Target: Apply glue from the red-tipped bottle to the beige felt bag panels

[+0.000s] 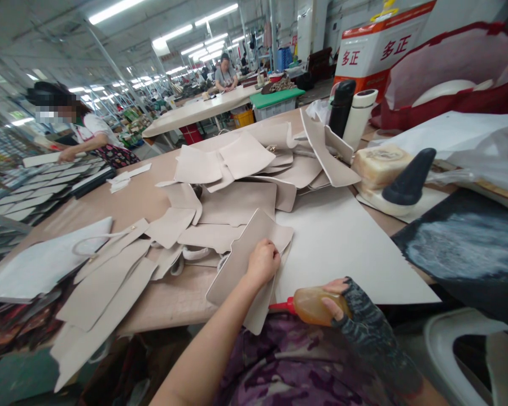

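The left hand [263, 260] rests knuckles-up on a beige leather panel [245, 265], its fingers curled down and pressing the piece against the counter [169, 299]. The panel's long axis runs from the near counter edge, which it overhangs toward the person's lap, diagonally away toward the heap of similar beige pieces [237, 180] beyond it. The right hand [347, 307] (in a dark patterned fingerless glove) is closed around an amber squeeze bottle [317, 304], held just beside the panel's near end on its right, the red nozzle [279, 307] pointing at the panel's overhanging corner. The left hand is the one on the panel; the right is off the counter edge. To the panel's right a large white sheet [342, 248] lies flat with open room.
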Available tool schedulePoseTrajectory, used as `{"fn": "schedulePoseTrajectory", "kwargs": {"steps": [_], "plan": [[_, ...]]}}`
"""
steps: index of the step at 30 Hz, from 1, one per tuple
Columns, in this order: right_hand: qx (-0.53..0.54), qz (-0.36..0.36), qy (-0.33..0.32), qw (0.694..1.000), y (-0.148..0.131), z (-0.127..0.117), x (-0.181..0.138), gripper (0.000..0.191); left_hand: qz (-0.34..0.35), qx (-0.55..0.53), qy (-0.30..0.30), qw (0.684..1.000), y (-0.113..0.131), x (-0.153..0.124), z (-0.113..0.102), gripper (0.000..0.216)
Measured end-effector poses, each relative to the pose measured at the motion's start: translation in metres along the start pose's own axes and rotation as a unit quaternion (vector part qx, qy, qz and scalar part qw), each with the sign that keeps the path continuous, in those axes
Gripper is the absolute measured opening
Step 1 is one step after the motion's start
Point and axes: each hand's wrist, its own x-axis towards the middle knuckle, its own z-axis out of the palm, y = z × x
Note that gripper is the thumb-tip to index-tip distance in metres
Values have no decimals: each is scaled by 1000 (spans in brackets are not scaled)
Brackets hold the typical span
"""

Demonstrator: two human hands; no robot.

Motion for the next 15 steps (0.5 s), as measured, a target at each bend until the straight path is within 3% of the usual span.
{"fn": "schedulePoseTrajectory", "kwargs": {"steps": [4,8,12,15], "plan": [[13,26,-17,999,0,2,-3,18,4,-2,2,1000,1,0,0,20],[44,106,-17,993,10,-10,9,24,16,-7,0,1000,-1,-1,0,18],[194,175,51,964,33,-27,32,22,56,-17,-17,998,-8,-6,-2,16],[269,154,85,947,51,-29,51,29,84,-20,-35,996,-13,-12,-3,21]]}}
